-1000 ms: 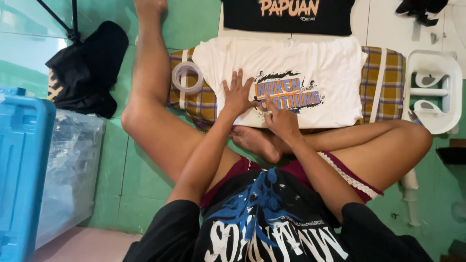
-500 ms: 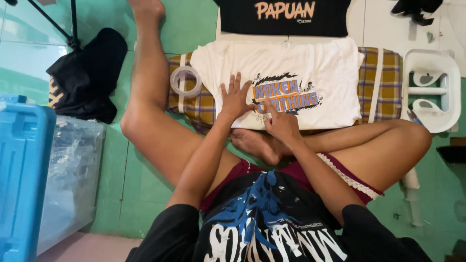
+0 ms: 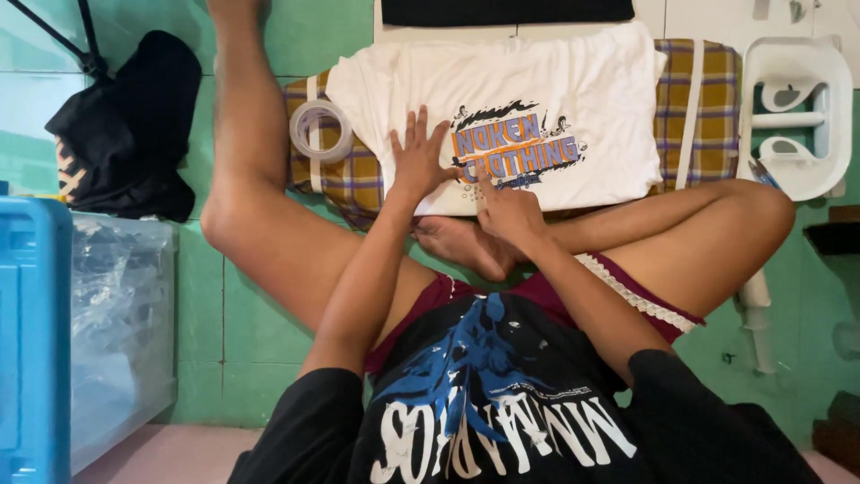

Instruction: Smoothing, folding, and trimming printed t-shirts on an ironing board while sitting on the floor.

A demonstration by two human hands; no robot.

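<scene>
Hands unmoved since before, left hand splayed flat, right hand fingers pressing white shirt.

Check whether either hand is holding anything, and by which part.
Nothing is gripped. The left hand lies flat on the white T-shirt beside its print; the right hand presses the print's lower edge.

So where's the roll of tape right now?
In the head view the tape roll lies on the checked cloth, just left of the white shirt, beside the left hand and next to the outstretched leg.
</scene>
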